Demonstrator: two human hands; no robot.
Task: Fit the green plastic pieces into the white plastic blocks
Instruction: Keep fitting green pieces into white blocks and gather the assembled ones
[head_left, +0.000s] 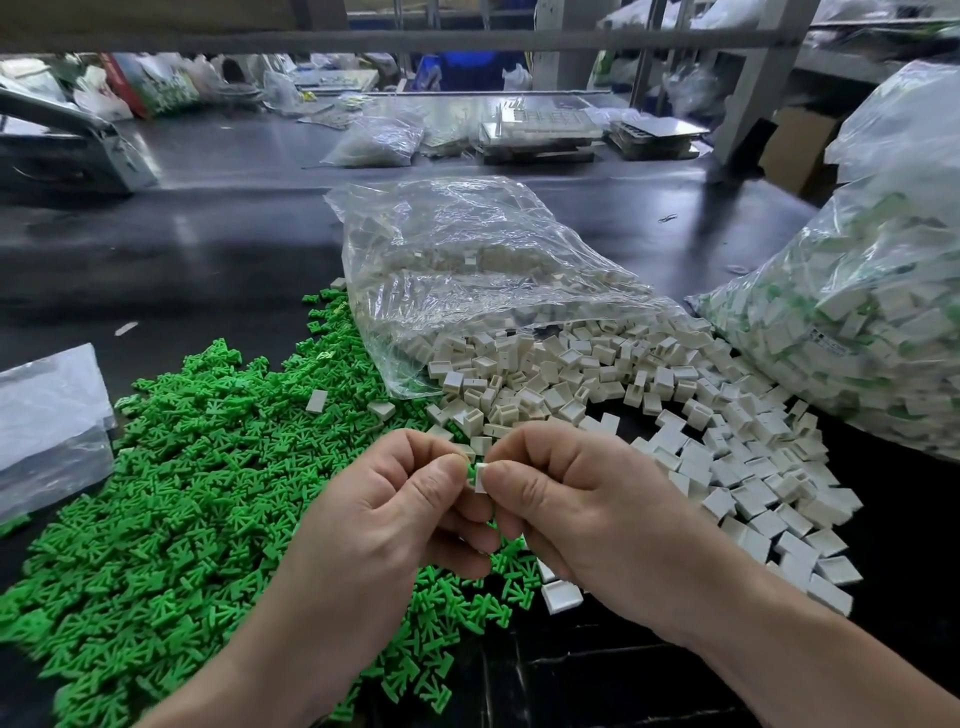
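Both hands meet above the dark table, fingertips together. My right hand (576, 504) pinches a small white plastic block (481, 476) between thumb and forefinger. My left hand (400, 514) pinches a green plastic piece (471, 473), mostly hidden by the fingers and pressed against the block. Under and left of the hands lies a wide heap of loose green pieces (197, 499). A pile of loose white blocks (649, 415) spreads to the right, spilling from a clear plastic bag (467, 270).
A large clear bag of blocks with green inside (872, 312) stands at the right. A flat empty plastic bag (47, 421) lies at the left edge. Trays, bags and boxes crowd the far side of the table, behind a grey frame bar (467, 39).
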